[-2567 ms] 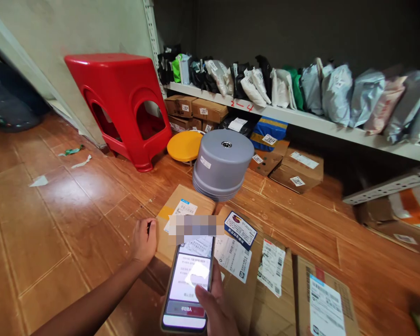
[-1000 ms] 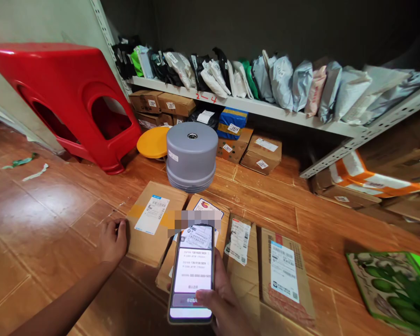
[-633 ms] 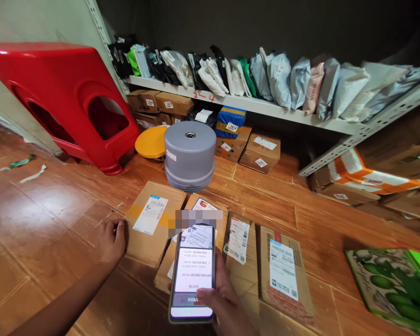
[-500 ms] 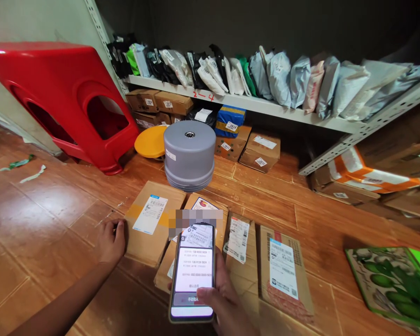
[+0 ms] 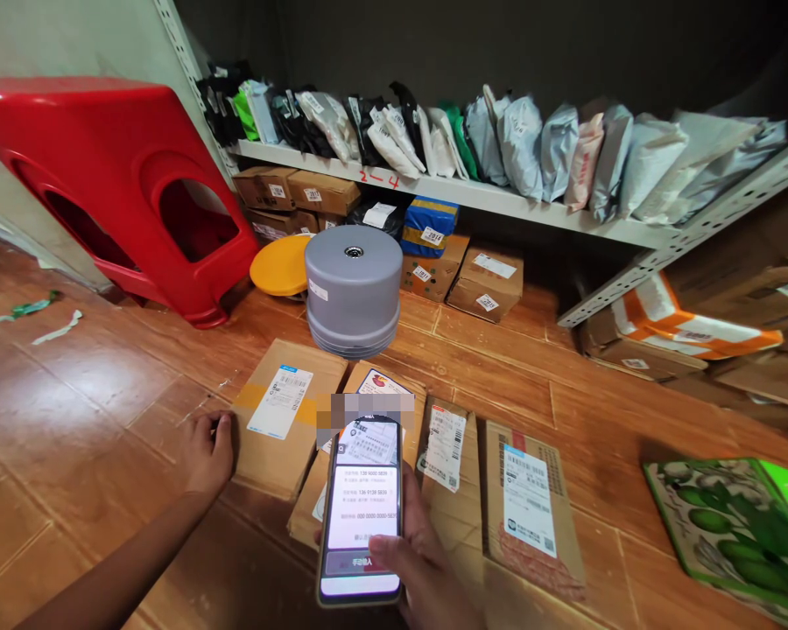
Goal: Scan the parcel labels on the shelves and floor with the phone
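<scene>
My right hand (image 5: 426, 560) is closed around a smartphone (image 5: 362, 516), its thumb over the lower part of the lit screen. The screen shows a small picture of a label above rows of numbers. Behind the phone lies a cardboard box (image 5: 394, 385), partly hidden by it. My left hand (image 5: 207, 451) rests at the left edge of another cardboard box (image 5: 269, 472) with a white-and-blue label; its fingers are loosely bent, a gap between them, with nothing in them. To the right of the phone lie a narrow labelled box (image 5: 456, 516) and a wider labelled box (image 5: 499, 551).
A grey round container (image 5: 353, 289) and a yellow round lid (image 5: 279, 265) stand behind the boxes. At left is a red plastic stool (image 5: 105, 166). A metal shelf (image 5: 446, 187) carries several bagged parcels, with boxes beneath. A green patterned board (image 5: 728, 534) lies at right.
The view has shifted very slightly. Both hands, the phone and the boxes keep their places.
</scene>
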The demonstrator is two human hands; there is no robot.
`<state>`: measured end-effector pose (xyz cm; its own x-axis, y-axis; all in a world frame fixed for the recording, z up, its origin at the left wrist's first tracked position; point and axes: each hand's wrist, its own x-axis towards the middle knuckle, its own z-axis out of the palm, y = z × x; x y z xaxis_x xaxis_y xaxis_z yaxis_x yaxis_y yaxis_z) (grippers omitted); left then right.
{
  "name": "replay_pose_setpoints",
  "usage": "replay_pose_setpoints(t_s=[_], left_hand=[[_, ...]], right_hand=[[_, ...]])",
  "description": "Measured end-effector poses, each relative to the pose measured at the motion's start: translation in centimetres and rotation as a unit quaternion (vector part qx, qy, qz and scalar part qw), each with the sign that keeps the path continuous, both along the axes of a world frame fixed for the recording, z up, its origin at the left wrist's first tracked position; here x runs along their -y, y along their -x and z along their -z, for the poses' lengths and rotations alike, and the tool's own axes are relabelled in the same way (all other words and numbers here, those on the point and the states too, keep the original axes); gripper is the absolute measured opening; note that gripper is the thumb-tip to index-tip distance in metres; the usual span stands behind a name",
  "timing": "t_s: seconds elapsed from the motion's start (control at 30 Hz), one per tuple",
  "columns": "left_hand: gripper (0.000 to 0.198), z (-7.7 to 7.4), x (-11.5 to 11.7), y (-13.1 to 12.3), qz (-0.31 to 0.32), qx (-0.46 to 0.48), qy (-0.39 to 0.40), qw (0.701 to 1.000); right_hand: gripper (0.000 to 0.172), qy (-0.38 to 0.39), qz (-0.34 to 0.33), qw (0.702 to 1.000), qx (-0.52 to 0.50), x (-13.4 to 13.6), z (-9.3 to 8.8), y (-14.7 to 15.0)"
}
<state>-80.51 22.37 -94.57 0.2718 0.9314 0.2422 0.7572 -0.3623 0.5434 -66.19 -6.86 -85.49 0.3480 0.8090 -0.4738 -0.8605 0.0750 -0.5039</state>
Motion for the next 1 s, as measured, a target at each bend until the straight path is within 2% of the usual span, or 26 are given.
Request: replay_pose_setpoints(t_s=[0.37,0.67,1.0], left_hand=[[0.035,-0.19,0.11,-0.04,0.001,-0.004,0.009,1.0],[0.037,0.1,-0.06,0.32,0.011,-0.014,0.009,1.0],[0.035,0.25,-0.08,0.49,0.014,-0.02,-0.005,1.0]], right_hand=[[0.089,-0.007,0.015,1.0,-0.001,-0.25,0.02,0.34],[0.081,-0.024,0.035,0.999,0.027,-0.59,-0.45,0.41],[0.09,-0.027,0.017,0.999,0.01,-0.48,-0.5,0.33]])
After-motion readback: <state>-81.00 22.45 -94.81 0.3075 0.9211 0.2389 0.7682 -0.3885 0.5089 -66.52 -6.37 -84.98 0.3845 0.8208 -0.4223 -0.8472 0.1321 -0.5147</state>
